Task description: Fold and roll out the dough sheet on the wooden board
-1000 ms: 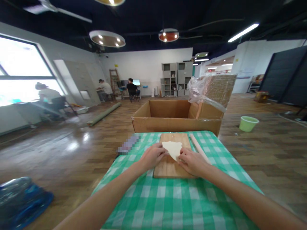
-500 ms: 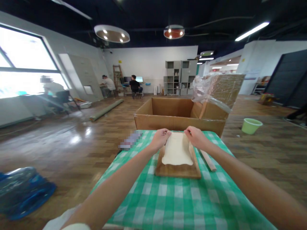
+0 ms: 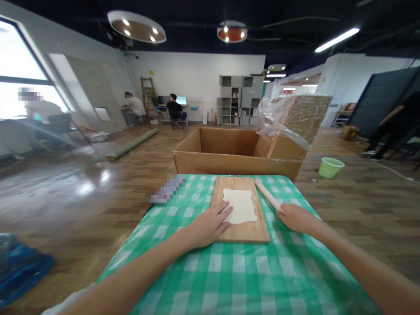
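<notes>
A pale sheet of dough (image 3: 242, 206) with wavy edges lies flat on a wooden cutting board (image 3: 243, 234). My left hand (image 3: 212, 223) rests at the board's left side, fingers stretched out, their tips on the dough's lower left edge. To the right of the board, my right hand (image 3: 293, 216) is closed around the near end of a rolling pin (image 3: 268, 195). The pin's far end lies near the board's upper right corner. Both the board and the pin are on a green and white checked tablecloth (image 3: 229, 280).
A large open cardboard box (image 3: 213, 162) stands beyond the table. On the table's left edge is a blurred-out item (image 3: 168, 190). A green bucket (image 3: 330, 168) stands on the floor at right, a blue plastic container (image 3: 22, 271) at lower left. Several people are in the room.
Both hands have let go of the dough's far edge, and it now lies flat on the board. My left hand moved nearer, onto the dough's edge; my right hand has taken hold of the rolling pin.
</notes>
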### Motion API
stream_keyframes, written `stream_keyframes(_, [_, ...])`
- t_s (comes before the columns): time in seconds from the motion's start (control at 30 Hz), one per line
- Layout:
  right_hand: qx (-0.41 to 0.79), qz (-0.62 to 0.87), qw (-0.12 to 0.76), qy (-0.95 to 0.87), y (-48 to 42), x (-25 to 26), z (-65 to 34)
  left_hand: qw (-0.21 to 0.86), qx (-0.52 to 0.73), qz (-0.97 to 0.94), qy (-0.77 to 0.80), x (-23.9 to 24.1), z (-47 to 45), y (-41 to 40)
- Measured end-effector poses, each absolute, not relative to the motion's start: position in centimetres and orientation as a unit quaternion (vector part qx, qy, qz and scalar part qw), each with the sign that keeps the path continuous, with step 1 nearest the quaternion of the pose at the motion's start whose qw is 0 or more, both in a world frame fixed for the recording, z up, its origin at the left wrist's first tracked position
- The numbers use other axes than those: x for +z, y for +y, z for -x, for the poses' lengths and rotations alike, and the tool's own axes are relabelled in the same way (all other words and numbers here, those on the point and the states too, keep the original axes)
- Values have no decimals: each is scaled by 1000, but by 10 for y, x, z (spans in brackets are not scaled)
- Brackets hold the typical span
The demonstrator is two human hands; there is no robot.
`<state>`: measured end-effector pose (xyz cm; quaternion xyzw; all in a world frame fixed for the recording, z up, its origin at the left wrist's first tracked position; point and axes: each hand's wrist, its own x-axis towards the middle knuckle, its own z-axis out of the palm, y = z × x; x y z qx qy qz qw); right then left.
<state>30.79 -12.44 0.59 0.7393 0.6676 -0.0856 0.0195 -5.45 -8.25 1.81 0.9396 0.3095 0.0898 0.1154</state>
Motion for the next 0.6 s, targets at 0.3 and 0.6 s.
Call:
stream_keyframes(0.3, [-37, -656, -79, 750, -147, 24, -269, 97, 327, -874, 346, 39, 76, -74])
stream_keyframes(0.6, [62, -533, -52, 842, -105, 17, -238, -6, 190, -903, 385, 8, 40, -32])
